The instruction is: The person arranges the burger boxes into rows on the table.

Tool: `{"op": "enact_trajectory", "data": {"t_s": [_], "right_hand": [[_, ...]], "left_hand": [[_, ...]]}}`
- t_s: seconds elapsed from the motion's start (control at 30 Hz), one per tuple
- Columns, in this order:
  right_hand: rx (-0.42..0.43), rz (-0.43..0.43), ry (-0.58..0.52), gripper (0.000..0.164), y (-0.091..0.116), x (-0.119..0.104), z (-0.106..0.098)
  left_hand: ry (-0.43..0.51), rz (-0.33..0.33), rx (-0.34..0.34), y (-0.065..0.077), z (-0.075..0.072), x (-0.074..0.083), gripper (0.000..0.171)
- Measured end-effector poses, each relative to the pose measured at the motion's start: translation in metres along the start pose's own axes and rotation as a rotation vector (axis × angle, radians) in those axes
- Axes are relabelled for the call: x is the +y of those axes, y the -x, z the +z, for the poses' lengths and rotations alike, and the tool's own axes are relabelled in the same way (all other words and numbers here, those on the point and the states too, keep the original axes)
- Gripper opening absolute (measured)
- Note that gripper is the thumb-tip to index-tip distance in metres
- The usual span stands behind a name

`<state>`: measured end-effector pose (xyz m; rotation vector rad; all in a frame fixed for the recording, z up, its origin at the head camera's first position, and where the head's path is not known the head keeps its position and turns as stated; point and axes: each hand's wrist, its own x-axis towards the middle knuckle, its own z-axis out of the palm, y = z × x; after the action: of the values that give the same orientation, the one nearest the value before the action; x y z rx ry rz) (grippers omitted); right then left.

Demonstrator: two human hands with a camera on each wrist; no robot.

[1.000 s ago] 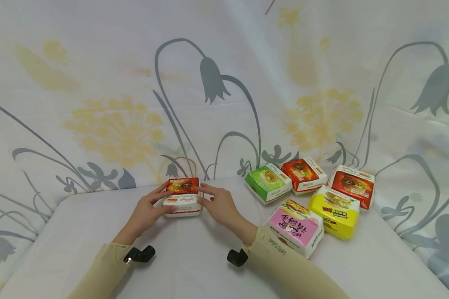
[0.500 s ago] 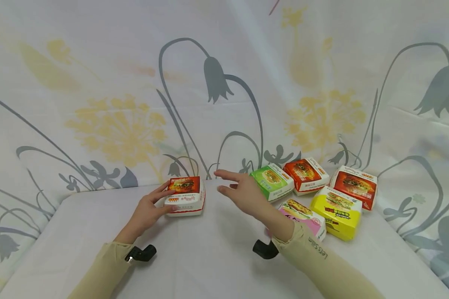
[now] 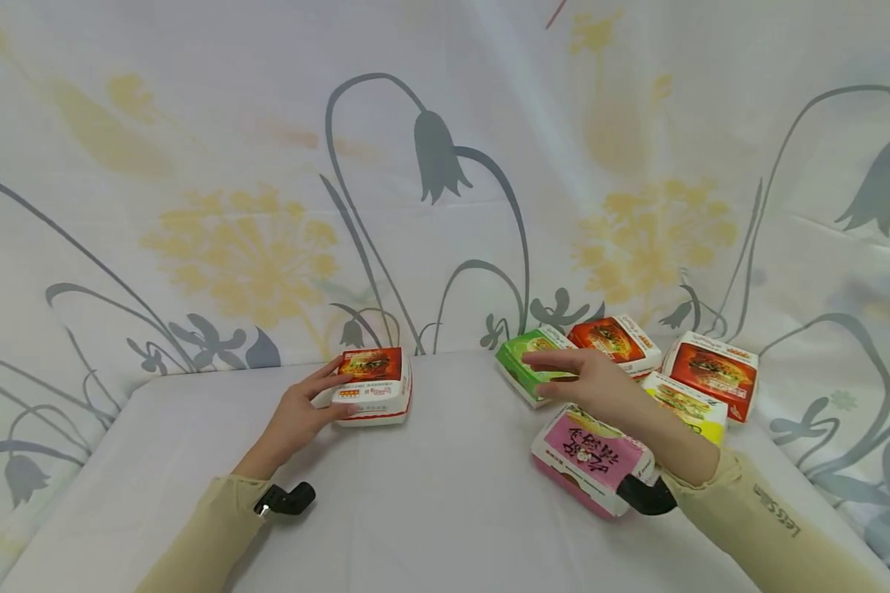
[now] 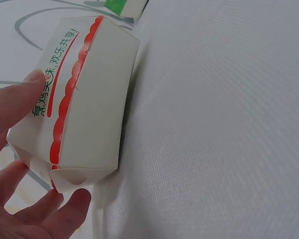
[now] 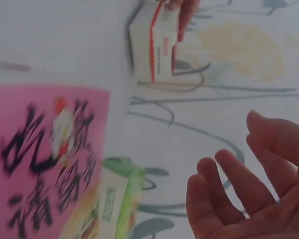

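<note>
A red-and-white paper burger box (image 3: 373, 387) sits at the table's left-centre, near the back. My left hand (image 3: 304, 412) grips its left end, with the thumb on the printed face and the other fingers around the end, as the left wrist view shows on the box (image 4: 92, 99). My right hand (image 3: 608, 391) holds nothing; its fingers are spread and slightly bent over the green burger box (image 3: 530, 354). Below that hand lies a pink burger box (image 3: 589, 453), large and blurred in the right wrist view. A yellow burger box (image 3: 690, 403) is partly hidden behind the right hand.
Two more red burger boxes stand at the back right, one (image 3: 615, 342) beside the green box and another (image 3: 712, 371) farther right. A white cloth covers the table (image 3: 445, 511). Behind it hangs a flower-printed curtain (image 3: 445, 231). Each wrist wears a small black camera.
My right hand has let go of the red-and-white burger box and moved right, over the green box. My left hand stays on the red-and-white box. The view has shifted slightly.
</note>
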<state>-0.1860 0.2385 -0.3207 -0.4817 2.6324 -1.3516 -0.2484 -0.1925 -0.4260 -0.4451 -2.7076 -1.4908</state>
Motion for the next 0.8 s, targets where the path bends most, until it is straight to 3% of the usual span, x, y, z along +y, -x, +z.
{"op": "enact_trajectory", "data": {"t_s": [0.1,0.23,0.4,0.63,0.8], "right_hand": [[-0.047,0.011,0.047,0.047,0.008,0.016,-0.017],[-0.137,0.015,0.022,0.049,0.015,0.033,-0.035],[-0.19,0.058,0.013,0.051,0.018,0.046,-0.045],[-0.193,0.114,0.172,0.05,0.015,0.06,-0.041],[-0.197,0.105,0.222,0.045,0.014,0.063,-0.037]], "left_hand": [[0.01,0.014,0.002,0.0,0.0,0.0,0.055],[0.009,0.031,0.005,0.0,0.0,-0.002,0.055],[0.024,0.036,-0.001,-0.001,0.0,-0.002,0.054],[0.09,0.026,-0.019,0.011,-0.004,0.032,0.048],[0.107,0.024,-0.02,0.015,-0.004,0.039,0.048]]}}
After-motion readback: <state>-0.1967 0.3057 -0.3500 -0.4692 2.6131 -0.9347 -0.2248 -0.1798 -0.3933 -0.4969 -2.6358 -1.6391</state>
